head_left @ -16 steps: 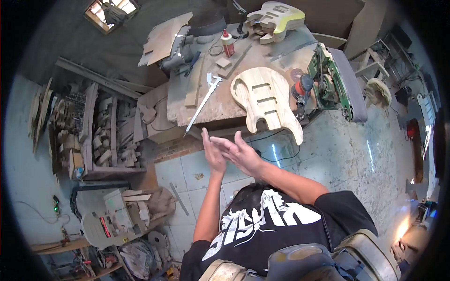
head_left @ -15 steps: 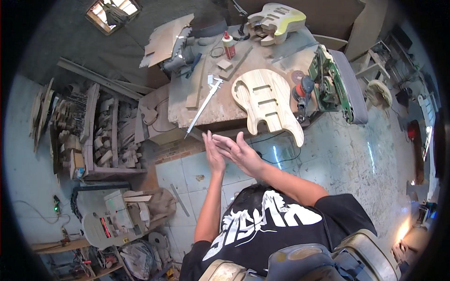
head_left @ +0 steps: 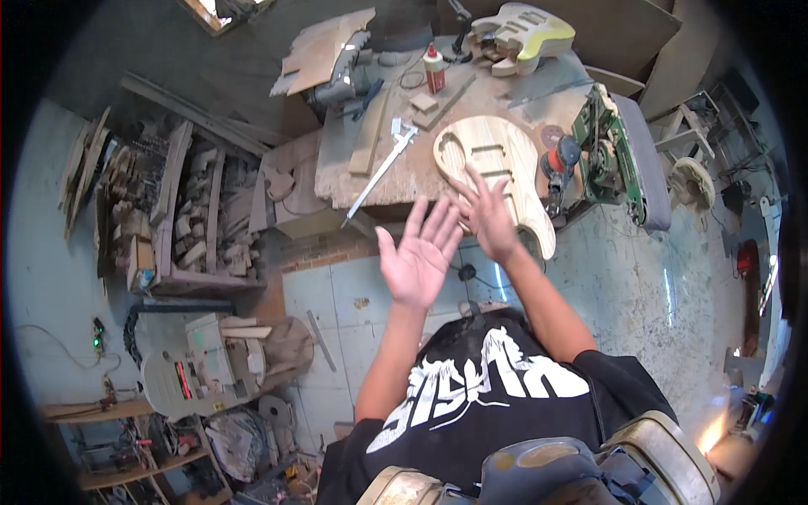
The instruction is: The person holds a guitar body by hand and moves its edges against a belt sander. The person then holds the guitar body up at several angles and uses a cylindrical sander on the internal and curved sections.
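Note:
My left hand [head_left: 421,257] is raised palm up before the bench's near edge, its fingers stretched out and nothing in it. Beside it my right hand [head_left: 488,215] has its fingers spread, in front of a pale wooden guitar body [head_left: 526,187] with several routed cavities. Whether the right fingers touch the wood I cannot tell; they hide part of it. The guitar body lies on the workbench [head_left: 332,172], its horns overhanging the near edge. Left of it lies a caliper [head_left: 383,175], its tip sticking out past the edge.
An orange-and-black sander [head_left: 562,160] and a green belt sander [head_left: 608,156] stand right of the guitar body. Behind are a red-and-white glue bottle [head_left: 434,69], a small wood block [head_left: 423,102] and a yellow-edged guitar body [head_left: 522,38]. A rack of wood offcuts [head_left: 177,215] stands left.
My hands were close together, palms facing each other; now they are apart. The left has turned palm up, and the right has moved right and forward to the guitar body. The view has shifted slightly.

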{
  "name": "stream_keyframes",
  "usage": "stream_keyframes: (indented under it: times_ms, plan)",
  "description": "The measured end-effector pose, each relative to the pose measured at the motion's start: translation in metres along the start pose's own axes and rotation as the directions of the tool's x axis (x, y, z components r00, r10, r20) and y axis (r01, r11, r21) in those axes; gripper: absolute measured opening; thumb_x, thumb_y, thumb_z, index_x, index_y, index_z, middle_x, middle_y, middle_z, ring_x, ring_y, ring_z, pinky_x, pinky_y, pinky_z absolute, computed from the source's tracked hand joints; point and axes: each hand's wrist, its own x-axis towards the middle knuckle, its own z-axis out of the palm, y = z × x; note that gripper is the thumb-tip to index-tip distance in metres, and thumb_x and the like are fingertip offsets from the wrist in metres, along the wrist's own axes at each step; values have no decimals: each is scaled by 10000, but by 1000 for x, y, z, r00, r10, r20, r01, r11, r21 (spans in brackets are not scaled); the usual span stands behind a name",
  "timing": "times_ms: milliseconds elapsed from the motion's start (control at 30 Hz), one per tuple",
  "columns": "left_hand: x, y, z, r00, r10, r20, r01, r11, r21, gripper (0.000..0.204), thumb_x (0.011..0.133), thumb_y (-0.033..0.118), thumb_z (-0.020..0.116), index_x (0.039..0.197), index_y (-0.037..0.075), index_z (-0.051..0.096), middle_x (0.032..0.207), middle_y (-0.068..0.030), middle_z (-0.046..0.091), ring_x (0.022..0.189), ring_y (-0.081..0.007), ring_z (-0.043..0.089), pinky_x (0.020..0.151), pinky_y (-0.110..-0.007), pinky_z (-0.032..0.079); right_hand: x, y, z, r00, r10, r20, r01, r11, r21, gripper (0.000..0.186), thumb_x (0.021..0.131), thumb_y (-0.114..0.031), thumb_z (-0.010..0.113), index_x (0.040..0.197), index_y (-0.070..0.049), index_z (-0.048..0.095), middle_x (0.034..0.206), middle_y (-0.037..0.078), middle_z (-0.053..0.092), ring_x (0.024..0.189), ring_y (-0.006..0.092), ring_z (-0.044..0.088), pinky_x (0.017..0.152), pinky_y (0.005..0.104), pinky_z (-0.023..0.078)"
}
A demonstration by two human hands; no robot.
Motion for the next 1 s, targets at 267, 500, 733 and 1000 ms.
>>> stream_keyframes:
  times_ms: [267,500,733,1000]
  plan:
    - [-6,14,4,998,54,10,-52,990,-129,902,945,724,254,1514,26,293,1555,-249,294,1445,-439,256,1187,-553,227,-21,-19,4,987,110,120,-107,994,-29,769,1021,-612,193,1402,5,448,1252,179,588,1092,259,619,987,394,484]
    - [-11,20,0,994,62,90,-53,994,-97,925,864,828,267,1563,223,242,1627,-175,132,1493,-387,137,1210,-529,123,-39,-13,27,970,-243,24,211,784,-584,286,995,-198,580,1186,7,640,1099,110,676,925,161,654,828,294,539]
    - [-13,18,8,988,42,148,-55,995,83,1072,773,918,280,1587,277,5,1649,-150,-27,1495,-325,119,1195,-455,147,-59,-21,62,828,-403,390,541,392,-744,375,817,36,675,1179,-56,644,980,92,672,841,186,651,723,295,530]
    - [-19,14,15,991,8,131,-39,972,233,1126,751,942,257,1584,253,-57,1639,-197,-33,1497,-337,116,1188,-441,157,-65,-21,64,834,-269,482,552,371,-747,489,782,98,664,1237,-71,606,1007,71,646,889,181,619,784,308,527]
